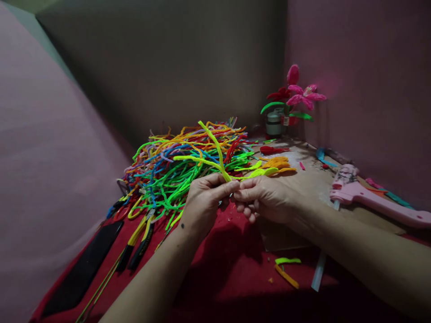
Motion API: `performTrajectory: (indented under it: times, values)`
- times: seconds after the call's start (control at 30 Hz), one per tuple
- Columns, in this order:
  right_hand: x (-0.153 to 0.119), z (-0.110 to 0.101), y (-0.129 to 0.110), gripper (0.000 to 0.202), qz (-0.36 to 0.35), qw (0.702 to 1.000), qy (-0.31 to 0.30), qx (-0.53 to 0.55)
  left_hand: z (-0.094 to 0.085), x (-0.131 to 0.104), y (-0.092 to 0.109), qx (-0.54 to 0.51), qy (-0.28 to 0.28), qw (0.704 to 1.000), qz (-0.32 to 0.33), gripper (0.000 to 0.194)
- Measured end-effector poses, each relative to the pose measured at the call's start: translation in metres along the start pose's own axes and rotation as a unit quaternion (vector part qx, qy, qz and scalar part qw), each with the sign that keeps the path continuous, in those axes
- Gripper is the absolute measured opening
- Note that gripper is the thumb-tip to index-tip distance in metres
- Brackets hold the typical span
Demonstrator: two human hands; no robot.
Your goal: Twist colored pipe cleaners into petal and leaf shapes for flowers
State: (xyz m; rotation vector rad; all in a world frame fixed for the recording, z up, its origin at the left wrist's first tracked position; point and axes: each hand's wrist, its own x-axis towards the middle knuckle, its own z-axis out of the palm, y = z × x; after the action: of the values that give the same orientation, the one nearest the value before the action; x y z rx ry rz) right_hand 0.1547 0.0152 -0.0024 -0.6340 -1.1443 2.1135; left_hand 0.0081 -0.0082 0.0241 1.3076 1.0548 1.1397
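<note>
A bright yellow pipe cleaner [218, 146] is bent into a V, its two arms spreading up and to the left. My left hand [207, 197] pinches it near the bend between thumb and fingers. Thumb to thumb with it, my right hand [262, 195] is closed at the bent end, which the fingertips mostly hide. Just behind the hands lies a big heap of pipe cleaners [178, 179] in green, orange, blue, red and other colours. Yellow looped petal shapes [264, 172] and orange ones [278, 162] lie beyond my right hand.
Pliers [139, 242] and a black flat case [84, 269] lie at the left on the red cloth [215, 278]. A pink glue gun [380, 202] with a glue stick [318, 271] is at the right. Pipe-cleaner flowers [306, 96] stand at the back by a small grey canister [274, 123].
</note>
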Motion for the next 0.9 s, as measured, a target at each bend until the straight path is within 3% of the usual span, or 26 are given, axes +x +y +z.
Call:
performTrajectory:
  times: [0.17,0.3,0.47,0.57,0.73,0.9]
  values:
    - [0.002,0.004,0.004,0.015,-0.016,1.000,0.017,0.007,0.007,0.001,0.001,-0.071,0.039,0.997,0.009,0.017]
    - [0.000,0.008,0.006,0.020,-0.067,0.996,0.037,-0.054,0.009,0.001,0.001,-0.056,0.080,0.995,0.033,0.020]
    - [-0.003,0.010,0.005,0.021,-0.149,0.977,0.059,-0.143,0.006,0.003,-0.002,-0.064,0.041,0.997,0.017,0.023]
    - [-0.004,0.013,0.003,0.023,-0.124,0.978,0.079,-0.145,0.005,0.005,-0.002,-0.082,0.041,0.996,-0.002,0.024]
    - [-0.004,0.021,0.003,0.019,-0.076,0.976,0.134,-0.152,0.007,0.006,0.002,-0.078,0.105,0.991,0.017,0.025]
    - [-0.004,0.022,0.005,0.021,-0.100,0.966,0.147,-0.187,0.006,0.008,0.002,-0.077,0.104,0.991,0.034,0.025]
